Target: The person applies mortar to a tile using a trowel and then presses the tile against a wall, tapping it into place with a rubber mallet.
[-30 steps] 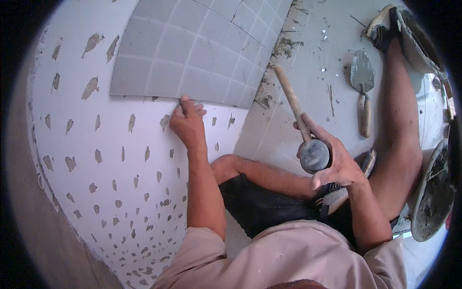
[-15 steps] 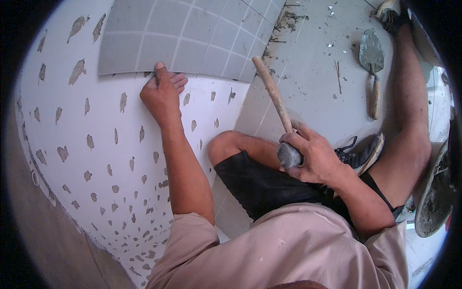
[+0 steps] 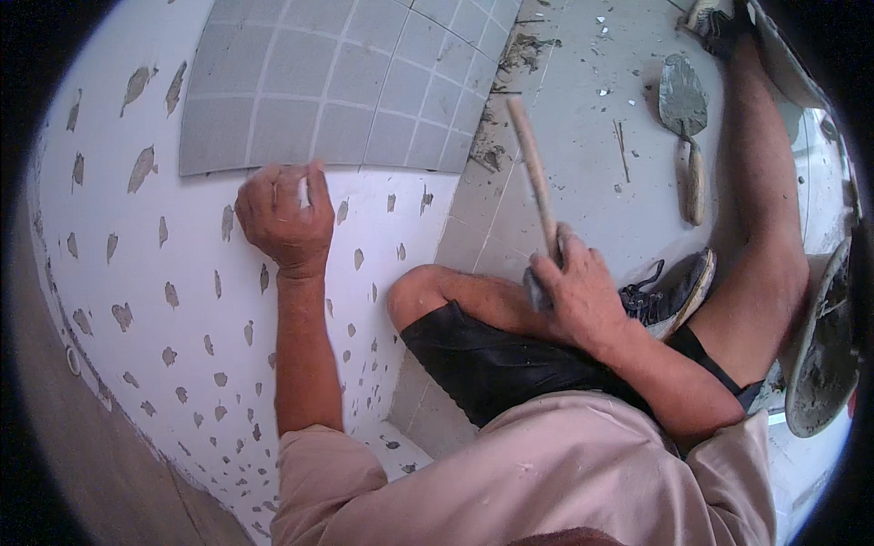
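My left hand [image 3: 287, 218] is closed, knuckles up, at the lower edge of a grey wall tile [image 3: 284, 130] with a pale grid pattern. A small white patch shows between its fingers; whether that is an object or the wall behind, I cannot make out. My right hand [image 3: 587, 291] grips a mallet [image 3: 533, 168] close to its dark grey head, which the fingers partly cover. The mallet's wooden handle points up and away, over the floor. Below the tile, the white wall [image 3: 191, 264] is pocked with many chipped grey spots.
A pointing-shaped trowel [image 3: 683, 100] coated in mortar lies on the tiled floor beside my outstretched right leg. Thin sticks [image 3: 622, 150] and mortar crumbs [image 3: 528, 55] are scattered nearby. At the right edge stands a mortar-smeared pan [image 3: 819, 364]. My bent left knee [image 3: 419, 291] is near the wall.
My left hand has gone from a thumb on the tile face with fingers loose to a closed grip at its lower edge. The mallet's handle has swung more upright in my right hand.
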